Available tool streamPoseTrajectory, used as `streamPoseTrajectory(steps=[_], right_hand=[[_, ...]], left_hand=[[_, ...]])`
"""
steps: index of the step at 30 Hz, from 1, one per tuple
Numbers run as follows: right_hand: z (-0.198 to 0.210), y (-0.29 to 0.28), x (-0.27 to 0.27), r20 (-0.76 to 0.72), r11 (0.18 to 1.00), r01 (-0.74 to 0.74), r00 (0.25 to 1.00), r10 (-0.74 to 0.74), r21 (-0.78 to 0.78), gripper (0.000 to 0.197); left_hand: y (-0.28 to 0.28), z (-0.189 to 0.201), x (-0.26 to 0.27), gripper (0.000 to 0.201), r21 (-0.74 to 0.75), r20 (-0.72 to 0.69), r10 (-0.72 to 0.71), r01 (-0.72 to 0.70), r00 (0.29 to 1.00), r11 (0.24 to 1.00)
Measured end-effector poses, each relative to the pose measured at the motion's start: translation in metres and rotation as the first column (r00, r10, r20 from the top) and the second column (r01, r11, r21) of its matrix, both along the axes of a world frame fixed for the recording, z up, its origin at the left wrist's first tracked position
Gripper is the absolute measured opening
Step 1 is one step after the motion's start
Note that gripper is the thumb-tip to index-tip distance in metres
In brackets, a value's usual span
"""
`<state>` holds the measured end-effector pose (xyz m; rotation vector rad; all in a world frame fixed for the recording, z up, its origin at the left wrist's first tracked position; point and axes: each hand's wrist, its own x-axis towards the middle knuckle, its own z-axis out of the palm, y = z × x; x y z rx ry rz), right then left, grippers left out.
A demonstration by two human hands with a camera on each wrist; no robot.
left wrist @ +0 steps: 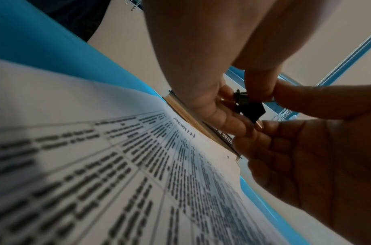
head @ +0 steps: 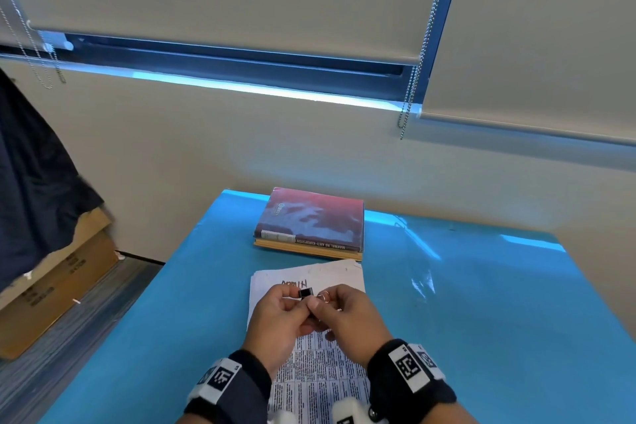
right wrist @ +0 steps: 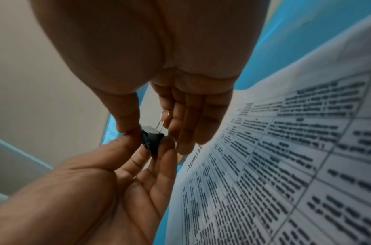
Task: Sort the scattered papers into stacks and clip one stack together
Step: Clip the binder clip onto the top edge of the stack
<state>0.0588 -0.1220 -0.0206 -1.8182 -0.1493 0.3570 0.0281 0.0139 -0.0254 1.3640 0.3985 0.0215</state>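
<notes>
A stack of printed papers (head: 311,375) with tables and a handwritten word at its far end lies on the blue table (head: 481,320), right below my hands. Both hands hold a small black binder clip (head: 305,293) a little above the stack. My left hand (head: 296,298) pinches its black body from the left. My right hand (head: 318,303) pinches it from the right, beside a silver wire handle (head: 324,296). The wrist views show the clip (left wrist: 250,107) (right wrist: 153,139) between thumbs and fingertips, clear of the papers (left wrist: 96,165) (right wrist: 285,165). Whether its jaws are spread is not visible.
A red and blue book (head: 313,217) lies on a tan pad just beyond the papers. Cardboard boxes (head: 51,289) stand on the floor at the left under dark cloth (head: 27,182). Bead chains (head: 409,93) hang from the window blinds behind the table.
</notes>
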Motion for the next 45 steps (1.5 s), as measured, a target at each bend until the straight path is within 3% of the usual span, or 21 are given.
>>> streamPoseTrajectory(steps=[3, 6, 8, 12, 14, 17, 20, 23, 26, 30, 36, 38, 40, 42, 45], right_hand=[[-0.008, 0.0, 0.01, -0.075, 1.0, 0.017, 0.997, -0.019, -0.018, 0.026], [-0.014, -0.004, 0.024, -0.168, 0.999, 0.039, 0.985, -0.044, -0.034, 0.029], [-0.018, -0.006, 0.031, -0.211, 0.998, 0.043, 0.976, -0.053, -0.049, 0.031], [-0.023, -0.005, 0.036, -0.23, 0.994, 0.027, 0.972, -0.05, -0.103, 0.029], [-0.026, -0.005, 0.038, -0.236, 0.994, 0.027, 0.97, -0.052, -0.109, 0.028], [-0.029, -0.005, 0.041, -0.245, 0.991, 0.026, 0.968, -0.058, -0.131, 0.026], [-0.032, -0.006, 0.042, -0.242, 0.987, 0.031, 0.968, -0.069, -0.156, 0.028], [-0.033, -0.006, 0.041, -0.252, 0.99, 0.038, 0.965, -0.072, -0.138, 0.029], [-0.033, -0.007, 0.04, -0.258, 0.992, 0.044, 0.963, -0.075, -0.121, 0.025], [-0.03, -0.008, 0.035, -0.213, 0.991, 0.047, 0.974, -0.073, -0.125, 0.026], [-0.03, -0.01, 0.028, -0.103, 0.988, 0.053, 0.992, -0.068, -0.143, 0.025], [-0.025, -0.01, 0.028, 0.008, 0.98, 0.076, 0.997, -0.076, -0.186, 0.019], [-0.011, -0.011, 0.031, 0.212, 0.945, 0.083, 0.977, -0.015, -0.315, 0.017], [0.008, -0.01, 0.036, 0.384, 0.889, 0.078, 0.916, 0.115, -0.452, 0.022], [0.031, -0.007, 0.049, 0.512, 0.801, 0.08, 0.806, 0.298, -0.593, 0.025]], left_hand=[[0.002, -0.001, 0.005, 0.011, 0.081, -0.06, -0.035, 0.04, 0.998, 0.996], [0.014, -0.006, 0.022, 0.0, 0.369, -0.126, -0.031, 0.076, 0.992, 0.926], [0.024, -0.003, 0.039, 0.004, 0.599, -0.103, -0.051, 0.102, 0.993, 0.794], [0.032, 0.01, 0.076, 0.006, 0.801, -0.147, -0.209, 0.24, 0.967, 0.549], [0.034, 0.01, 0.093, 0.025, 0.883, -0.233, -0.27, 0.32, 0.934, 0.343], [0.035, 0.006, 0.11, 0.044, 0.877, -0.449, -0.273, 0.477, 0.851, 0.045], [0.034, 0.004, 0.118, 0.049, 0.812, -0.579, -0.239, 0.578, 0.78, -0.081], [0.035, 0.003, 0.124, 0.046, 0.798, -0.597, -0.216, 0.599, 0.773, -0.061], [0.038, 0.007, 0.124, 0.036, 0.796, -0.582, -0.23, 0.604, 0.78, 0.037], [0.047, 0.013, 0.122, 0.028, 0.8, -0.54, -0.292, 0.589, 0.789, 0.113], [0.063, 0.022, 0.109, 0.023, 0.844, -0.479, -0.36, 0.533, 0.801, 0.062], [0.061, 0.024, 0.103, 0.018, 0.872, -0.432, -0.384, 0.486, 0.816, 0.052], [0.058, 0.027, 0.097, 0.014, 0.894, -0.399, -0.397, 0.446, 0.827, 0.031], [0.056, 0.029, 0.091, 0.017, 0.908, -0.377, -0.401, 0.418, 0.835, 0.017], [0.055, 0.032, 0.084, 0.016, 0.928, -0.332, -0.416, 0.371, 0.846, 0.013]])
